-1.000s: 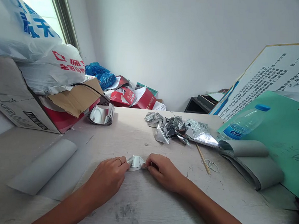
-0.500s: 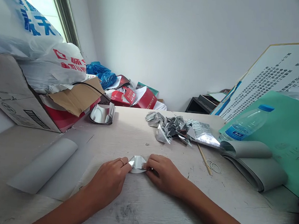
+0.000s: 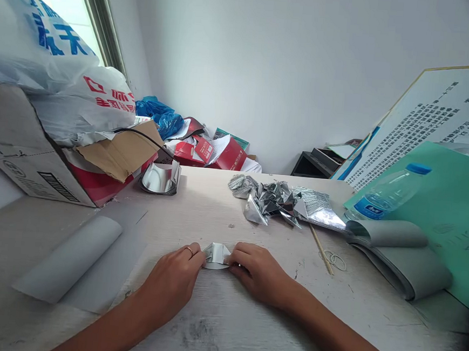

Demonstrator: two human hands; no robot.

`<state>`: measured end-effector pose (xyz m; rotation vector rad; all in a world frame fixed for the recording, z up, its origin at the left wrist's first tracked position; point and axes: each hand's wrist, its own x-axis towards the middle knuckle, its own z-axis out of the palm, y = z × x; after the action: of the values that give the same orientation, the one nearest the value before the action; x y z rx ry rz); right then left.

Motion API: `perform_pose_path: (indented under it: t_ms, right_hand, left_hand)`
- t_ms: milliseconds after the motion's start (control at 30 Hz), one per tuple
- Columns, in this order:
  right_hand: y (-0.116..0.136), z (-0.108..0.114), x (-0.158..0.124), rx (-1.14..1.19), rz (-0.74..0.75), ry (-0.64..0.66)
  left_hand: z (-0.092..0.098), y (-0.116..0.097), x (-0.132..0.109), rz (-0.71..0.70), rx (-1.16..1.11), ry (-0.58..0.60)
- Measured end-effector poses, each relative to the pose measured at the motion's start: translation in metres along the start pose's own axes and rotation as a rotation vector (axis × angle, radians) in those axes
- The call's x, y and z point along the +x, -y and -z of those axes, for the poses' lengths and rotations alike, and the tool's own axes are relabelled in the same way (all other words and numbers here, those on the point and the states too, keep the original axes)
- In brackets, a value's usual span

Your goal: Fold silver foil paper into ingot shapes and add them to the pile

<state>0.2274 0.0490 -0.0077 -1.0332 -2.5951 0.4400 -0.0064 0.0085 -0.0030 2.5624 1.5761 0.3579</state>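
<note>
A small folded piece of silver foil paper [image 3: 217, 254] lies low over the table at the centre, its shiny middle showing between my hands. My left hand [image 3: 178, 273], with a ring on one finger, pinches its left end. On the other end, the fingers of my right hand [image 3: 253, 269] are closed. Fingertips cover both ends of the foil piece. Beyond my right hand lies a heap of folded silver foil pieces [image 3: 273, 200], next to a flat silver foil packet [image 3: 319, 206].
Rolled grey sheets [image 3: 72, 254] lie at left, a curled grey stack [image 3: 406, 259] at right. A wooden stick [image 3: 321, 250] and rubber bands [image 3: 335, 261] rest nearby. Behind stand a water bottle [image 3: 387, 193], green board [image 3: 454, 214], silver roll [image 3: 159, 178] and cardboard box [image 3: 36, 165].
My hands keep their grip on the foil piece in nearly the same place. The left fingers have shifted very slightly, and the foil sits a touch differently.
</note>
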Motion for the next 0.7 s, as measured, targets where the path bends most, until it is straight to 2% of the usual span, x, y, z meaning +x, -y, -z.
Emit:
perform_pose_path:
  t_ms: [300, 500, 700]
  right_hand:
    - [0.0022, 0.0022, -0.0003, 0.002, -0.016, 0.024]
    - [0.0057, 0.0055, -0.0001, -0.034, 0.014, 0.054]
    - [0.0059, 0.0066, -0.0003, -0.07, 0.06, 0.077]
  left_hand:
    - [0.0059, -0.0024, 0.0014, 0.056, -0.064, 0.083]
    - [0.0057, -0.0011, 0.0002, -0.012, -0.113, 0.116]
    - [0.0069, -0.0006, 0.0011, -0.05, -0.016, 0.147]
